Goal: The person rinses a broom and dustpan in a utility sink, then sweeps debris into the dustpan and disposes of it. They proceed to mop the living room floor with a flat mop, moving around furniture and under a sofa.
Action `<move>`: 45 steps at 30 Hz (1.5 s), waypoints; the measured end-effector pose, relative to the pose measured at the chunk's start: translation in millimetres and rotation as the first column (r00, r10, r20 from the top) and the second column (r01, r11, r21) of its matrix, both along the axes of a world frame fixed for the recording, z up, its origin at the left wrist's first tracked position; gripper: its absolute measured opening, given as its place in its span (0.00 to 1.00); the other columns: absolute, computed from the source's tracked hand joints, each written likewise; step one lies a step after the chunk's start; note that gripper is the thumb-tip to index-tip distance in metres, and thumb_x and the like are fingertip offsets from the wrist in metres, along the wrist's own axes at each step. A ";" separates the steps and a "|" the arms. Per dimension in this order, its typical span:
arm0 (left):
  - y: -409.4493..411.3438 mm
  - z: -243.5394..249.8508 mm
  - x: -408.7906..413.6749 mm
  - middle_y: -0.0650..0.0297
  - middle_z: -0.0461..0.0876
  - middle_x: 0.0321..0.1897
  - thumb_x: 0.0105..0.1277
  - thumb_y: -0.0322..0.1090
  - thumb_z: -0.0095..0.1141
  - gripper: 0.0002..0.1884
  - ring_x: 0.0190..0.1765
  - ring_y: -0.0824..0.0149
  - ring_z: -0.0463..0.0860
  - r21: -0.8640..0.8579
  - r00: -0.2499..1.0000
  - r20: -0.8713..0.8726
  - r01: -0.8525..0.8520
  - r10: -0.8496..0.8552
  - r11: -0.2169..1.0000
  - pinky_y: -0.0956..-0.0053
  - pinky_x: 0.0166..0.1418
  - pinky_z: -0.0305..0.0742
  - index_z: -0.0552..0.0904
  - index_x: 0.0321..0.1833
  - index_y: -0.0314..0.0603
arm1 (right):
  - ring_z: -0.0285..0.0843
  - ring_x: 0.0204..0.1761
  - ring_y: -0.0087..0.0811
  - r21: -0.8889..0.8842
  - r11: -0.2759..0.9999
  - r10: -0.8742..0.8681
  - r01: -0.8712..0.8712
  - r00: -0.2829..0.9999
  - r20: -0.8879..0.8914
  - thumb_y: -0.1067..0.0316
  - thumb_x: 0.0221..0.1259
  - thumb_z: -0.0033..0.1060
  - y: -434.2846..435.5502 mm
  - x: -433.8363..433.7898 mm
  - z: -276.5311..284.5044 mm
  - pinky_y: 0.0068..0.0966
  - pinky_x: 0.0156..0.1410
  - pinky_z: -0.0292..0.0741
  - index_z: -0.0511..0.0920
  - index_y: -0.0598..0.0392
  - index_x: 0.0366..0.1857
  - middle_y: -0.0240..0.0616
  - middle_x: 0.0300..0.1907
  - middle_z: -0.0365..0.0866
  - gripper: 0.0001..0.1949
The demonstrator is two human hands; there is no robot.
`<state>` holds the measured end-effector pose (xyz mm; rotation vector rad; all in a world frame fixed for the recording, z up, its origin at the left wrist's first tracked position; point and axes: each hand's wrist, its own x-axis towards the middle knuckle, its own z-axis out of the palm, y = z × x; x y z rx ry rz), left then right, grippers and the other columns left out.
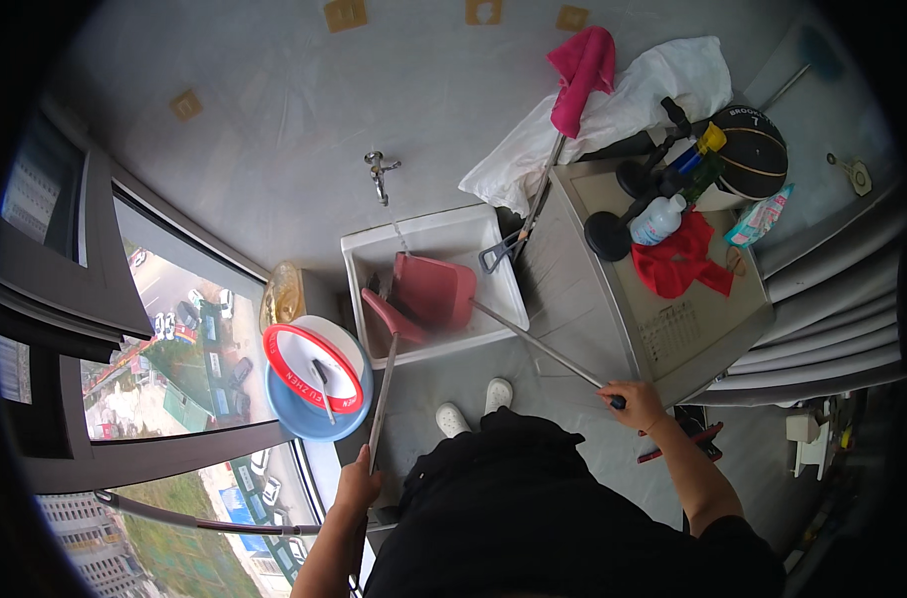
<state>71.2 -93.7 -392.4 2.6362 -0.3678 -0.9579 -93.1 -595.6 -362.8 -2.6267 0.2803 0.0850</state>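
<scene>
My left hand (358, 478) grips the metal pole of a broom (395, 318), whose pink head and dark bristles rest in the white sink (513, 299). With my right hand (632, 407) I hold the black-tipped end of a long metal handle. That handle runs to a pink dustpan (434, 288), which lies tilted in the sink beside the broom head. A stream of water (399, 238) falls from the wall tap (378, 176) onto or just beside the dustpan's upper left edge; the exact spot is unclear.
Left of the sink, a red-rimmed white basin (315, 336) holding a brush (324, 392) sits in a blue basin (296, 418), near the window. On the right, a washing machine (692, 344) carries bottles, a red cloth (659, 265) and a basketball (748, 153). A pink-headed mop (580, 82) leans behind.
</scene>
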 end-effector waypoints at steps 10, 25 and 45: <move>-6.0 -4.0 78.9 0.49 0.83 0.38 0.67 0.29 0.43 0.33 0.41 0.52 0.84 0.512 0.960 -0.055 0.264 -0.276 0.817 0.59 0.44 0.80 0.50 0.75 0.52 | 0.82 0.34 0.37 -0.065 0.997 0.050 -0.044 0.993 0.103 0.71 0.46 0.65 0.7 11.8 1.1 0.30 0.38 0.79 0.84 0.44 0.37 0.32 0.37 0.84 0.12; -122.0 91.5 313.6 0.59 0.83 0.34 0.65 0.38 0.51 0.20 0.40 0.58 0.84 0.780 0.512 -0.040 0.553 -0.858 0.294 0.62 0.42 0.79 0.74 0.61 0.59 | 0.83 0.36 0.32 0.038 0.999 0.037 -0.035 0.998 -0.049 0.73 0.41 0.68 -37.7 32.0 -1.0 0.29 0.42 0.78 0.83 0.46 0.38 0.27 0.36 0.83 0.15; -213.2 132.1 275.8 0.63 0.84 0.28 0.67 0.36 0.47 0.14 0.35 0.62 0.84 0.795 0.266 -0.030 0.590 -0.963 0.138 0.64 0.37 0.77 0.81 0.52 0.53 | 0.81 0.32 0.36 -0.070 0.990 0.109 -0.123 0.978 -0.176 0.69 0.37 0.63 -30.5 102.2 26.3 0.34 0.37 0.75 0.84 0.45 0.36 0.33 0.27 0.82 0.16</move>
